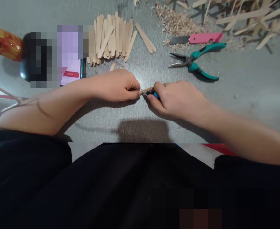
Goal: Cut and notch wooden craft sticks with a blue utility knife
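My left hand (122, 86) is closed, its thumb and fingertips pinching one end of a thin wooden craft stick (146, 90). Close by on the right, my right hand (175, 97) is wrapped round a small hand tool (155, 94) with a blue and black handle. Its metal tip touches or nearly touches the stick beside my left fingertips. Most of this tool is hidden in my palm, so its exact kind is unclear. The stick's other end runs to my right fingers; I cannot tell whether they grip it too.
A pile of craft sticks (113, 36) lies at the back left. Behind my right hand are green-handled needle-nose pliers (190, 60), a pink utility knife (205, 38) and wood shavings (175, 20). Crossed sticks (256, 19) fill the far right. A phone (70, 74) lies on the left.
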A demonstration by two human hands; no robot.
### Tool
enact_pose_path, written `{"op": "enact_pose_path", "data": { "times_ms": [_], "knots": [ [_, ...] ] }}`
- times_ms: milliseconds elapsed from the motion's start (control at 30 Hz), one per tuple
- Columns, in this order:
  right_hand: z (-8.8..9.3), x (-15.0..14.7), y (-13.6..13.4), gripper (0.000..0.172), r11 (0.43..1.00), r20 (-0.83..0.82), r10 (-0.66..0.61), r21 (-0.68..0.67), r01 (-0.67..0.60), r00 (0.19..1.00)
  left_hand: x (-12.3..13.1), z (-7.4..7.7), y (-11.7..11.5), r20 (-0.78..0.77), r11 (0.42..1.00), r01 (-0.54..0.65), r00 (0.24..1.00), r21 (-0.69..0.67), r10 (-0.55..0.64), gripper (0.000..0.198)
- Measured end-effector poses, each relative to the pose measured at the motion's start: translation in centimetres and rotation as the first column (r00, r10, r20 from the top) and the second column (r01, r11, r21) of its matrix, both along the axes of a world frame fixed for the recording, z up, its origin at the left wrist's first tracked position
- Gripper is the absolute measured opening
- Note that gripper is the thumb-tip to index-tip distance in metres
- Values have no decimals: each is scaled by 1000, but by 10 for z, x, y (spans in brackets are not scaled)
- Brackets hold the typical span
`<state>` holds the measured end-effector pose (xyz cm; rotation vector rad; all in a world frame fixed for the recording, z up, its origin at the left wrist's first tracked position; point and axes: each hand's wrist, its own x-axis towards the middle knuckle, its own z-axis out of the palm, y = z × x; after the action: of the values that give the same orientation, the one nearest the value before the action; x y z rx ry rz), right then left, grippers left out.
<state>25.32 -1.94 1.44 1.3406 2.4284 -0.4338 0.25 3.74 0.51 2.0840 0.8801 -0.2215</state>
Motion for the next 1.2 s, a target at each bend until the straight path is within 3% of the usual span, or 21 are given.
{"op": "enact_pose_path", "data": {
  "times_ms": [333, 567, 867, 1200],
  "knots": [
    [1, 1, -1, 63, 998, 23, 52, 16, -53, 998, 0, -8, 1, -17, 999, -32, 999, 16, 33, 35],
    [1, 1, -1, 63, 999, 13, 39, -4, -39, 999, 3, -4, -2, -65, 999, -45, 997, 26, 47, 36],
    [-4, 6, 1, 66, 998, -29, 54, 21, -54, 998, -1, -5, -6, -9, 991, -120, 993, 58, 120, 41],
    [-1, 3, 0, 65, 999, 4, 46, 27, -47, 999, 0, -4, -5, -37, 997, -62, 997, 39, 63, 43]
  ]
}}
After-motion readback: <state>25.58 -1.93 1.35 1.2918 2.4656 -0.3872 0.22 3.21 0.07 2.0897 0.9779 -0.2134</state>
